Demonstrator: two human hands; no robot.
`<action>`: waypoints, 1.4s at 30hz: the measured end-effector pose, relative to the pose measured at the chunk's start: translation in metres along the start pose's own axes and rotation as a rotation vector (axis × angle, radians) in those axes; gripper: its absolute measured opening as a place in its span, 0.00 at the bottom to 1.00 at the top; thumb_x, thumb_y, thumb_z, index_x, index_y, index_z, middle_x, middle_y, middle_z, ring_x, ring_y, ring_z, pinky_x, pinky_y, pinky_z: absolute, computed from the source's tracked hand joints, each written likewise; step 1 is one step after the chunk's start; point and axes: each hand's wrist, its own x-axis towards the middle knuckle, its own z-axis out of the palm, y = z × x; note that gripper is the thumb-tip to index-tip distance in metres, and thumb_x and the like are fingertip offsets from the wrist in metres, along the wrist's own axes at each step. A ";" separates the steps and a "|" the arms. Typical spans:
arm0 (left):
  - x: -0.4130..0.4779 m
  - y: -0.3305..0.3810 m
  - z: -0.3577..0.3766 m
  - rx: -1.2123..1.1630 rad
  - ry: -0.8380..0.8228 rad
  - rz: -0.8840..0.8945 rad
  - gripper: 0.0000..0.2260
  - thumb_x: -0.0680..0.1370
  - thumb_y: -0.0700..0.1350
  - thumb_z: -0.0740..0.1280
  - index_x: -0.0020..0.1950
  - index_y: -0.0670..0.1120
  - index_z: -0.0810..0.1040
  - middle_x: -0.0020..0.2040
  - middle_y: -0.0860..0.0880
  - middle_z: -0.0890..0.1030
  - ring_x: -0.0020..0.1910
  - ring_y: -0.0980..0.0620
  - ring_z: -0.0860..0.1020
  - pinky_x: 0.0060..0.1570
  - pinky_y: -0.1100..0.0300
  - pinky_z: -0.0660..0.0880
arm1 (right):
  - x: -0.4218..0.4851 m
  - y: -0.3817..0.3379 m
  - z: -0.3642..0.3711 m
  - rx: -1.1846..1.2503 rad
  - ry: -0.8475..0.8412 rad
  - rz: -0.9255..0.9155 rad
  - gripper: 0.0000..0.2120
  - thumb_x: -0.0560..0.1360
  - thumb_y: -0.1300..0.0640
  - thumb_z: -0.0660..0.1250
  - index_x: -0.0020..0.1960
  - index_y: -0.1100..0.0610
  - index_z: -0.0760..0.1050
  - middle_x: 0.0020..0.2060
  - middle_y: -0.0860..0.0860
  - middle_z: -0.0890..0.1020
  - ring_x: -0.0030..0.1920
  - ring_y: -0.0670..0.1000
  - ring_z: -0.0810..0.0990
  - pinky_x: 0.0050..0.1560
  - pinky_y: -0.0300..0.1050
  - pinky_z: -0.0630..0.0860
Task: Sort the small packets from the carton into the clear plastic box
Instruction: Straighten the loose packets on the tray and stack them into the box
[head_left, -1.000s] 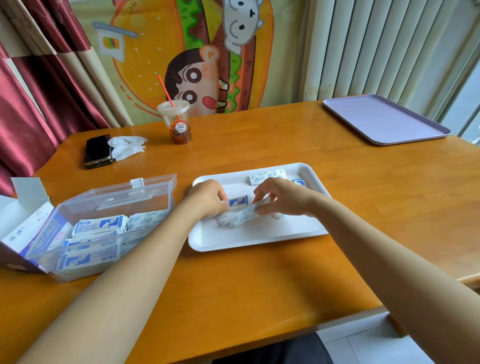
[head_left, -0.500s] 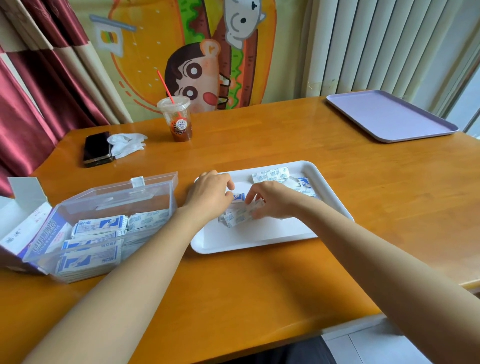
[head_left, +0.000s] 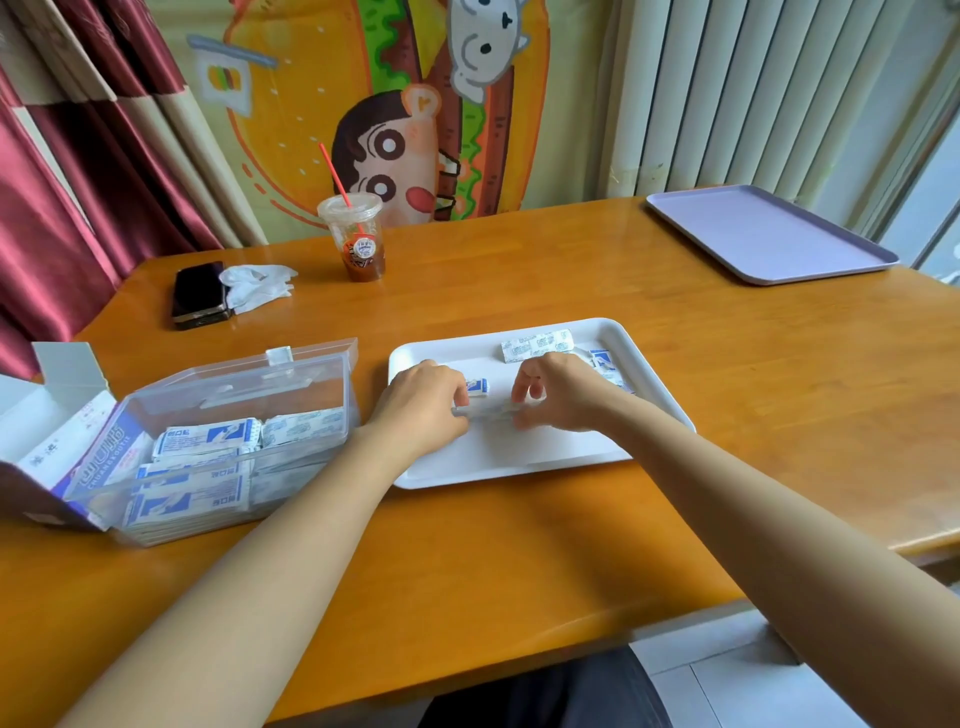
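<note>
Packets gathered on white tray; clear box at left already part-filled.

The clear plastic box (head_left: 244, 441) holds stacked packets; the white tray (head_left: 519, 457) holds the remainder. Left hand (head_left: 423, 408) and right hand (head_left: 558, 392) pinch opposite ends of a small bundle of packets (head_left: 485, 410). Probably light, thin, slick, floppy: grip by the short ends, squared.
</note>
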 end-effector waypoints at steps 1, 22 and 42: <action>-0.001 0.000 0.002 -0.039 -0.003 -0.029 0.07 0.72 0.46 0.70 0.49 0.52 0.80 0.50 0.49 0.74 0.44 0.50 0.73 0.41 0.62 0.66 | 0.000 0.002 0.000 0.020 0.002 0.015 0.12 0.69 0.57 0.74 0.51 0.56 0.79 0.44 0.50 0.76 0.43 0.50 0.74 0.40 0.42 0.68; 0.024 0.004 0.001 -0.218 0.031 -0.169 0.03 0.74 0.45 0.67 0.45 0.48 0.79 0.40 0.49 0.80 0.37 0.49 0.74 0.28 0.64 0.64 | 0.058 0.041 -0.004 -0.081 0.424 0.378 0.20 0.74 0.47 0.68 0.52 0.60 0.63 0.47 0.59 0.79 0.48 0.62 0.78 0.37 0.47 0.66; 0.023 0.002 -0.001 -0.338 -0.008 -0.226 0.05 0.74 0.45 0.71 0.48 0.46 0.83 0.39 0.50 0.79 0.34 0.52 0.74 0.29 0.65 0.64 | 0.020 0.026 -0.026 0.829 0.240 0.015 0.04 0.74 0.64 0.64 0.41 0.61 0.77 0.30 0.51 0.75 0.30 0.46 0.71 0.31 0.37 0.67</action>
